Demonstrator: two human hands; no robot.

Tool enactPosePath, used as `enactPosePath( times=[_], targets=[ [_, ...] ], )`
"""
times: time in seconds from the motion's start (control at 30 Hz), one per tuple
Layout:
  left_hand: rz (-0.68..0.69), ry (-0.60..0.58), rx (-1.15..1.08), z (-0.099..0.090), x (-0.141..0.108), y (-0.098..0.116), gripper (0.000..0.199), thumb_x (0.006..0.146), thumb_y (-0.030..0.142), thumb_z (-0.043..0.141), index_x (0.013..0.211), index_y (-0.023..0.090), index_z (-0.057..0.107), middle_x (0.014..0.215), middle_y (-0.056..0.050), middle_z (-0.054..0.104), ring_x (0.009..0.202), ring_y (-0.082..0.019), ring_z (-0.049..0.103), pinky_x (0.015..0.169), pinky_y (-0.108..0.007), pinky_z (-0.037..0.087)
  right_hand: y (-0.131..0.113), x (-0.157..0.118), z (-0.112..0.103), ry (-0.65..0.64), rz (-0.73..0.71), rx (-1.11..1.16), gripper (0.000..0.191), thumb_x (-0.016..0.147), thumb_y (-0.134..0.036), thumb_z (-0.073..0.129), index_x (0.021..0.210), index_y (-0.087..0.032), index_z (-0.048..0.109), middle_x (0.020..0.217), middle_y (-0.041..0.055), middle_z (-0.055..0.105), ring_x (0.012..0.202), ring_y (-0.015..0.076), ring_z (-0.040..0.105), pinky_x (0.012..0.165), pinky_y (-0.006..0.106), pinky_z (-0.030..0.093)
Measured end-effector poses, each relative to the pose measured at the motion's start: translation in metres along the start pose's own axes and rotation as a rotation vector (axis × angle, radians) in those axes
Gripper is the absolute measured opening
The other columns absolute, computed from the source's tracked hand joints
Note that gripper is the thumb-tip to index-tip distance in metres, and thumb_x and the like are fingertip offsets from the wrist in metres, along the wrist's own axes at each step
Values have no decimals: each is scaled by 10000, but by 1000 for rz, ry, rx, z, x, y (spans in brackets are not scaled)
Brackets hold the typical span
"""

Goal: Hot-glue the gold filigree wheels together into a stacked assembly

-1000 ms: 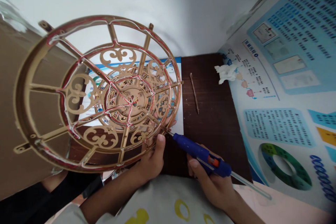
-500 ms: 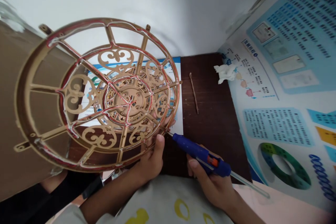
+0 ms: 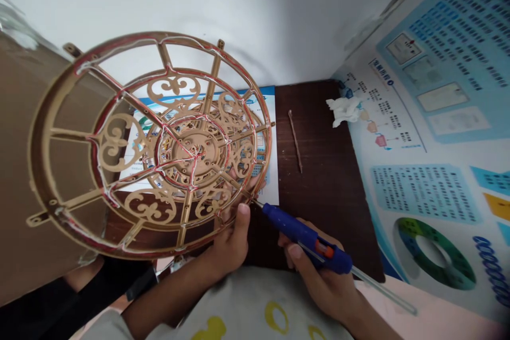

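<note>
A round gold openwork frame [image 3: 168, 70] with scroll ornaments is held up at a tilt. Red and white wires run along its rings and spokes to the centre. My left hand [image 3: 232, 239] grips its lower right rim, thumb in front and fingers partly hidden behind the bars. In my right hand [image 3: 319, 276] is a blue hot glue gun [image 3: 297, 228] with an orange switch. Its nozzle tip touches or nearly touches the rim, just right of my left thumb. A clear glue stick [image 3: 384, 290] sticks out of the gun's back end.
Behind the frame, more gold pieces lie on a printed sheet [image 3: 271, 170] on the dark brown table [image 3: 326, 170]. A thin brown stick [image 3: 295, 141] and crumpled white tissue [image 3: 343, 110] lie to the right. Cardboard [image 3: 59, 143] stands left; a printed poster [image 3: 422, 180] borders the right.
The gold frame has tilted slightly, its left side shifting a little to the right. The glue gun's back end has moved slightly right and down, while its nozzle stays at the rim.
</note>
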State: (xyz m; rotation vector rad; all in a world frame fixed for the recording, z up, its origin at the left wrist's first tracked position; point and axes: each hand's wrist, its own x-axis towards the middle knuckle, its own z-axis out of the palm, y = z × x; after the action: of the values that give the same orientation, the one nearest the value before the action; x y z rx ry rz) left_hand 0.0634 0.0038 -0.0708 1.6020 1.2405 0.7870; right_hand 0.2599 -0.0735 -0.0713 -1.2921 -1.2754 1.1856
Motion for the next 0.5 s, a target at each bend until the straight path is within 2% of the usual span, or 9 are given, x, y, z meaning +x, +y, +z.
enactPosePath(
  times=[0.27,0.5],
  targets=[
    [67,-3,162,-2,1,2,457,1185,430,409,1475,317,743,1513,-61,738,1645,-265,437,1427,-529,198,-5,4,2,12,-16,-6,137,1122,-292,595,1019,-268,682,816,-30,630,622,115,599,604,240,499],
    [89,-28,169,-4,3,1,447,1182,432,418,1431,327,773,1499,-53,749,1630,-258,466,1424,-520,232,-4,4,3,27,-27,-21,113,1122,-283,595,1048,-284,680,829,-39,639,632,107,606,624,229,511]
  ],
)
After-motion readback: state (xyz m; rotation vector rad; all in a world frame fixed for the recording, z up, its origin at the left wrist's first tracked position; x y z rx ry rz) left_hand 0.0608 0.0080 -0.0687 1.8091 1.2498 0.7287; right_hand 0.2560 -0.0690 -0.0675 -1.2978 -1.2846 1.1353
